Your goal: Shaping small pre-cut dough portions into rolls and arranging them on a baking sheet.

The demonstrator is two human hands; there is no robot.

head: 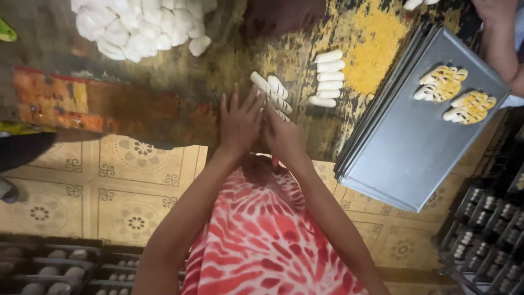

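My left hand [240, 121] lies flat with fingers spread at the near edge of a worn wooden worktable [180, 93]. My right hand [284, 136] is beside it, pressed over white dough sticks [271, 94] that fan out from under the fingers. Whether the right hand grips one or only rolls it is hidden. A row of several shaped white dough sticks [328, 78] lies just beyond on the table.
A heap of white dough pieces [139, 26] sits far left. A stack of grey metal trays [420, 142] at right carries two yellow-striped shaped pieces [456, 94]; another person's arm [499, 38] is above it. Racks of dough [486, 229] stand below on a patterned tile floor [114, 191].
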